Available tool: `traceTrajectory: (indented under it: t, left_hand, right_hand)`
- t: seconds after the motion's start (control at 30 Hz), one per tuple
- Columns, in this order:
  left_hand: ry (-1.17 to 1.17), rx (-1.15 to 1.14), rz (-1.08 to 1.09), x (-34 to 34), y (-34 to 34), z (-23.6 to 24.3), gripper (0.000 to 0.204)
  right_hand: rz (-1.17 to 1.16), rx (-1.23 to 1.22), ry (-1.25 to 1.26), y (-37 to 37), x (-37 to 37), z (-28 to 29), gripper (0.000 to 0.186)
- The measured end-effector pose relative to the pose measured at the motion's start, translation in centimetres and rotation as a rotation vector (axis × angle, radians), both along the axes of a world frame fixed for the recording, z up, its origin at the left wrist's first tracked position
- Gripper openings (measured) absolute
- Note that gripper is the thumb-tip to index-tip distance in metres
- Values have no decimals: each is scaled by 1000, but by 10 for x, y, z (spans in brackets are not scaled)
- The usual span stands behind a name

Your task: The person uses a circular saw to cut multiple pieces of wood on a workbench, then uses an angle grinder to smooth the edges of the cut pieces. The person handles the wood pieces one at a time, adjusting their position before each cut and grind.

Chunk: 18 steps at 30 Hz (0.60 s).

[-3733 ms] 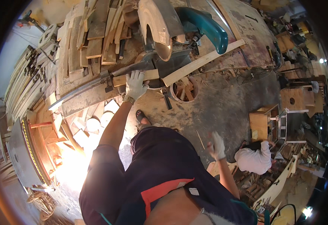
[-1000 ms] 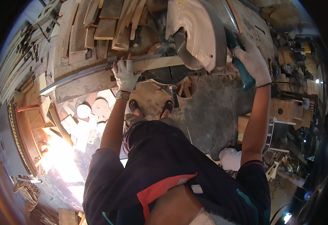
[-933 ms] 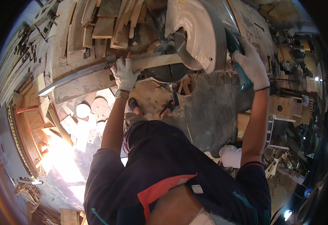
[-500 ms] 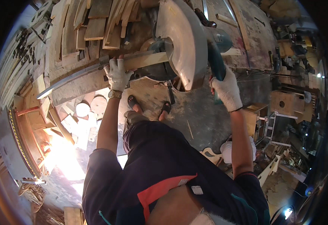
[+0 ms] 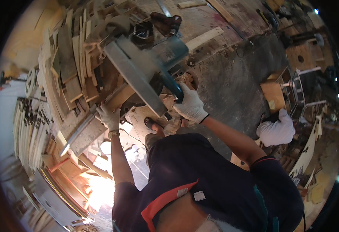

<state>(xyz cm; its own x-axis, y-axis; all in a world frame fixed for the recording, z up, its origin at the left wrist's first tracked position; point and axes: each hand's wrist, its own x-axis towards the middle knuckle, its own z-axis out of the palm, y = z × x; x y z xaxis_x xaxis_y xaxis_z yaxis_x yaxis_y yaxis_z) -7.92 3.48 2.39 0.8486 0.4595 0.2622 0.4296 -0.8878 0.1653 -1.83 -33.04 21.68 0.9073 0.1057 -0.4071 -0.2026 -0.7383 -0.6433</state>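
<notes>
A miter saw (image 5: 132, 73) with a grey blade guard and a dark green motor body stands in front of me. My right hand (image 5: 190, 104), in a white knit glove, is wrapped round its dark handle. My left hand (image 5: 108, 116), also gloved and wearing a wristwatch, presses a wooden board (image 5: 120, 96) at the left of the saw, its fingers curled over the board by the long metal fence (image 5: 78, 133). The guard hangs low over the board and hides where blade and wood meet. Whether they touch I cannot tell.
Stacked wood offcuts (image 5: 66, 65) lie behind the fence. A dark drill-like tool (image 5: 167, 23) and a pale wood strip (image 5: 204, 38) sit on the bench beyond the saw. A person in a white top (image 5: 276, 129) is low at the right, near a metal-framed stand (image 5: 298, 91).
My right hand has pulled the saw head down and toward the left. My left hand stays at the board by the fence. The whole view has turned.
</notes>
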Motion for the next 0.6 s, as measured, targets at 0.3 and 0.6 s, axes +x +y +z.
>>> traceTrajectory:
  t: [0.3, 0.6]
  left_hand:
    - [53, -13, -34, 7, 6, -4, 104]
    - [154, 55, 31, 9, 12, -8, 104]
  right_hand:
    - [78, 134, -193, -17, -13, -50, 75]
    - [108, 129, -108, -15, -9, -38, 65]
